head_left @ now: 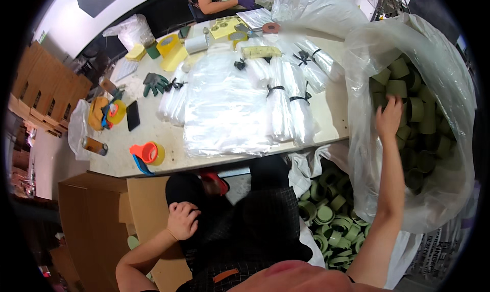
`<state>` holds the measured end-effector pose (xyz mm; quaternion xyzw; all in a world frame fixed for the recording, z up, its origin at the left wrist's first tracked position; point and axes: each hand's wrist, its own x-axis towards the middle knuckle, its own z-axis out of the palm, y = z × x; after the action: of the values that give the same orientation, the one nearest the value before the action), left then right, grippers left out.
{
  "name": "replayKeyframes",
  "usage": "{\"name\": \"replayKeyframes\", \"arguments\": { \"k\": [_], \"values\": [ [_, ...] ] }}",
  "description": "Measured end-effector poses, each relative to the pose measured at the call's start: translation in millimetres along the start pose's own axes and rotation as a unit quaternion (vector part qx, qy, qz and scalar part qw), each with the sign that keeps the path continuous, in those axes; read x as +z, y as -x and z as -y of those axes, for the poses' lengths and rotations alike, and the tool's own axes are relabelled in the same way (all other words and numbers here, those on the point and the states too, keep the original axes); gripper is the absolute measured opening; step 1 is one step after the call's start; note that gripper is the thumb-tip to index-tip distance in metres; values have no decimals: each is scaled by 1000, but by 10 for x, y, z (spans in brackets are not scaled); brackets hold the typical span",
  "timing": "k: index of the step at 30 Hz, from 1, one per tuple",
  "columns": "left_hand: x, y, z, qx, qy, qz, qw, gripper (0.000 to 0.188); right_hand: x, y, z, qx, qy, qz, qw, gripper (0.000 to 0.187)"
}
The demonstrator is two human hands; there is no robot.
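My right hand (pixel 389 117) reaches into a large clear plastic bag (pixel 360 154) full of hollow green cylinders. Its fingers are closed at the lower rim of one green cylinder (pixel 396 88), and part of the grip is hidden among the other pieces. My left hand (pixel 184 221) rests over my knee, fingers loosely bent and slightly apart, holding nothing. Below the bag, a white sack (pixel 304 173) holds lighter green rings and caps (pixel 339 230).
Bundles of clear plastic bags (pixel 224 108) tied with black strips cover the table (pixel 109 159). An orange tape dispenser (pixel 149 153), phone (pixel 132 115) and green glove (pixel 153 84) lie leftward. An open cardboard box (pixel 94 225) stands lower left. Across the table, another person's gloved hand (pixel 246 3) shows.
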<state>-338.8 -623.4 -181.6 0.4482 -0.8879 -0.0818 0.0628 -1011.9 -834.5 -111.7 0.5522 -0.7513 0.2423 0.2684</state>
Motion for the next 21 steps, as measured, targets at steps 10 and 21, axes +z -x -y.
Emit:
{"name": "replayKeyframes", "arguments": {
  "k": [10,21],
  "values": [
    [93,-53,-93,-24,14,-20,999,30,443,-668,307,-6,42,143,989,31],
    [128,26,-24,-5,20,-71,997,29,-734,606,1052,-36,-224,12,974,47]
  ]
}}
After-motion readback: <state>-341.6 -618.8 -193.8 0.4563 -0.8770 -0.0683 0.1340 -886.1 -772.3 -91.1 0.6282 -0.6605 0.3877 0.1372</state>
